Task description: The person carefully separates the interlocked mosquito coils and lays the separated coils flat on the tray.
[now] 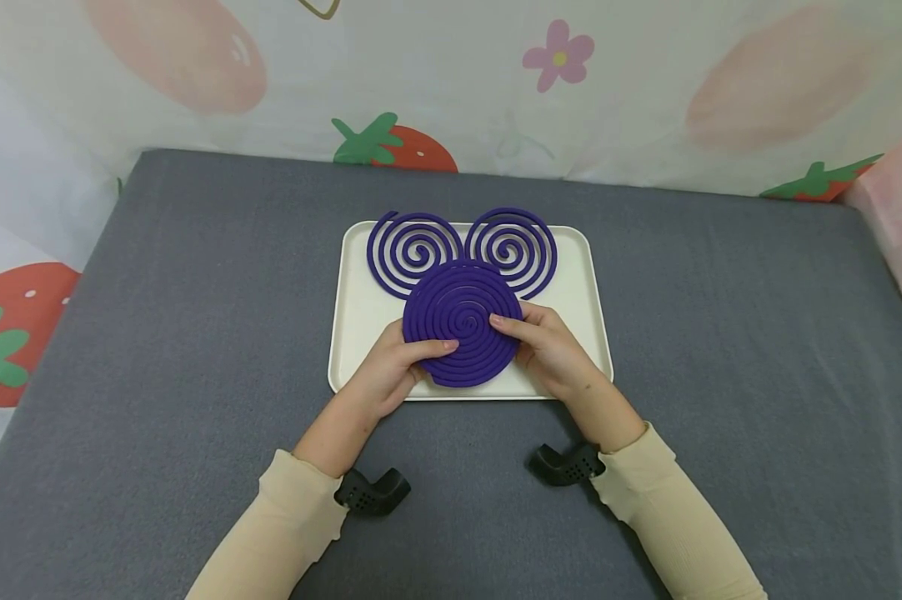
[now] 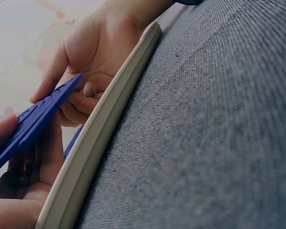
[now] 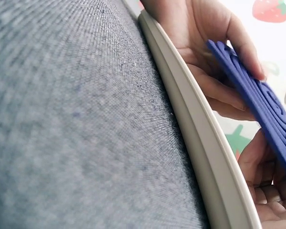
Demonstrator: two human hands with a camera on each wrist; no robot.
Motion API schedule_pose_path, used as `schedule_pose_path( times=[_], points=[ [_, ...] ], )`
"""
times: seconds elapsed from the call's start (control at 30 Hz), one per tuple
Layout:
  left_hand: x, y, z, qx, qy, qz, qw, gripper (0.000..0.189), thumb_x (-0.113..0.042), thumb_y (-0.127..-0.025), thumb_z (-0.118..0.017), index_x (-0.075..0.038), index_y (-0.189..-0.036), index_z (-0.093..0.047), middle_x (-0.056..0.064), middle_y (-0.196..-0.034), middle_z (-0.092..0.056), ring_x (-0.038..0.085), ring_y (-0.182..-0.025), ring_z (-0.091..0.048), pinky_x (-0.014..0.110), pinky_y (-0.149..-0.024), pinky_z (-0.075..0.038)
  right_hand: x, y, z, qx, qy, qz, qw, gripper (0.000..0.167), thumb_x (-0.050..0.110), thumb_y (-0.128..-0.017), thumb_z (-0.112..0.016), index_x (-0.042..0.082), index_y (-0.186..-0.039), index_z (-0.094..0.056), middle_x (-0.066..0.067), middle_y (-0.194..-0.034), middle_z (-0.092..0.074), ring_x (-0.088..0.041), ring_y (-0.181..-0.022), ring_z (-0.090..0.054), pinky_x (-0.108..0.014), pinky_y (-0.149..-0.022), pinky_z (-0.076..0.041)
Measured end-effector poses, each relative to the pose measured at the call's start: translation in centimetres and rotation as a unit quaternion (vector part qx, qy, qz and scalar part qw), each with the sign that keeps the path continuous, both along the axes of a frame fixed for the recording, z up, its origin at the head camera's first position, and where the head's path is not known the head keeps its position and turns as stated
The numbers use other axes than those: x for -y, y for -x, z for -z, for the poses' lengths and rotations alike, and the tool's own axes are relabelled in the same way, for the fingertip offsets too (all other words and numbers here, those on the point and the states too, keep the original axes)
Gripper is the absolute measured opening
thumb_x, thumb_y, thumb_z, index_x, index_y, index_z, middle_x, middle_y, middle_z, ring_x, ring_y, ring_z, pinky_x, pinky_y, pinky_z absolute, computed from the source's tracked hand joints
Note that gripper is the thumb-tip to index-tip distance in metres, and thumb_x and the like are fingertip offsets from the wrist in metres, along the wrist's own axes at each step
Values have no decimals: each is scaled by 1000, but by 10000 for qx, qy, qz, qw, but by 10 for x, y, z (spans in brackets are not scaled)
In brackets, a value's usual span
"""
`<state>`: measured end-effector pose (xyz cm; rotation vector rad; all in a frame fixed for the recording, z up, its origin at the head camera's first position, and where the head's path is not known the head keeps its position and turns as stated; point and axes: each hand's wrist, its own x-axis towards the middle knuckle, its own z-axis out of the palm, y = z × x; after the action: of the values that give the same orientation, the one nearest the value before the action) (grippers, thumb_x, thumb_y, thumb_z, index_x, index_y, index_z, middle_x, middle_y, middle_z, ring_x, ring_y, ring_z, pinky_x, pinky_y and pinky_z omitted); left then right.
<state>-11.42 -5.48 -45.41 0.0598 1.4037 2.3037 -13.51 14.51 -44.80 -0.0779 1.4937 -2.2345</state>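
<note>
A tightly wound purple mosquito coil (image 1: 462,292) is held by both hands above the white tray (image 1: 364,317). My left hand (image 1: 391,367) grips its lower left edge, thumb on top and fingers underneath. On the right edge my right hand (image 1: 559,354) pinches it the same way, its thumb reaching near the centre. Both wrist views show the coil (image 3: 257,98) tilted and raised clear of the tray rim. Behind it, two open-spaced purple coils, a left one (image 1: 419,252) and a right one (image 1: 507,250), lie side by side across the tray's far edge, partly covered by the held coil.
The tray stands on a grey cloth-covered table (image 1: 218,333). A pale curtain (image 1: 451,75) printed with strawberries and flowers hangs behind the table. Black wrist devices, one on the left (image 1: 373,492) and one on the right (image 1: 566,464), jut from the sleeves.
</note>
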Motion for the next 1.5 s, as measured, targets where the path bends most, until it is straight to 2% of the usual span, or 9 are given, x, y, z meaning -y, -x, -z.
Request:
schedule_pose_path(
  times=[0.47,0.7,1.17,1.5],
  points=[
    [0,1,0,-6,-50,4,10000,49,11,-82,-53,9,-129,-41,5,-106,-60,15,-96,-59,29,-82,-52,-1,0,0,-7,-60,-8,10000,30,-6,-94,-43,11,-90,-67,-1,-86,-68,-10,-79,-64,-22,-72,-54],
    [-1,0,-1,-36,106,-130,9999,49,8,-85,-53,7,-132,-38,4,-106,-59,13,-95,-59,26,-80,-52,0,1,0,51,2,41,10000,30,-4,-96,-42,11,-90,-67,-2,-85,-68,-10,-77,-64,-21,-71,-54],
    [1,-1,-2,-82,75,74,9999,47,8,-85,-53,9,-130,-40,5,-104,-61,14,-93,-62,29,-77,-54,0,0,0,52,56,29,10000,32,-6,-96,-40,11,-90,-67,-1,-85,-68,-10,-77,-64,-21,-71,-53],
    [-1,0,-1,-140,241,69,9996,48,7,-85,-54,11,-130,-39,6,-104,-61,13,-92,-61,26,-76,-54,1,0,-1,85,76,147,9998,32,-6,-96,-41,11,-88,-68,-1,-85,-68,-10,-77,-63,-22,-71,-54]
  ],
)
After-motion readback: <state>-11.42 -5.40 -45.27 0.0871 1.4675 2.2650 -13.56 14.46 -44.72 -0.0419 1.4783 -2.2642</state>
